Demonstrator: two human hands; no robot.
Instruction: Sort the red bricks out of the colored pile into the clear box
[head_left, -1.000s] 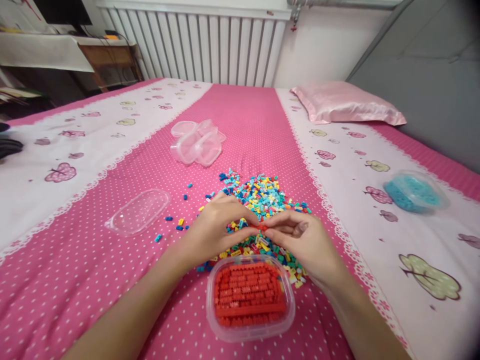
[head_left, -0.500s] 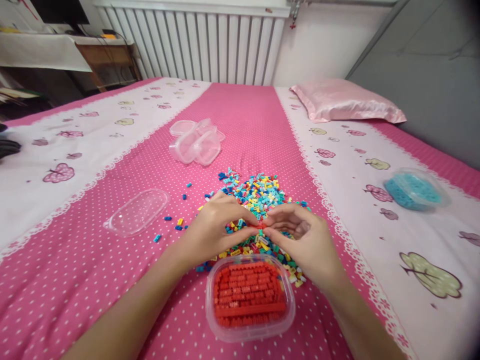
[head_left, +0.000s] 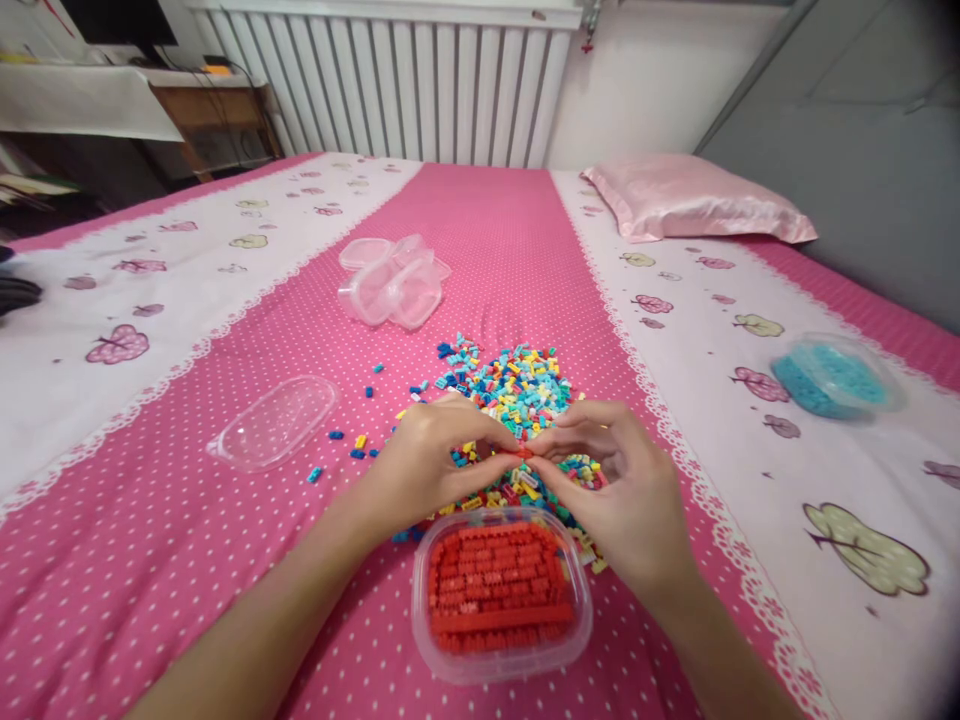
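Note:
Between the fingertips of both hands is a small piece of red toy bricks [head_left: 524,453], partly covered by the fingers. My left hand [head_left: 442,445] pinches its left end with thumb and fingers. From the other side my right hand [head_left: 611,480] pinches the right end. Beneath and beyond the hands spreads a pile of small coloured toy bricks [head_left: 525,385] in blue, yellow, green, white and red. Just in front of the hands, a clear plastic box [head_left: 427,640] holds rows of joined red bricks [head_left: 499,580].
A clear lid [head_left: 277,425] lies on the pink bedspread [head_left: 225,520] at left, near a few stray bricks. Farther back are several stacked clear containers [head_left: 394,285]. On the right sits a box of light-blue bricks [head_left: 832,378], with a pink pillow [head_left: 697,198] behind it.
My right hand has turned slightly and its fingers have bunched nearer the red piece. My left hand stays almost where it was.

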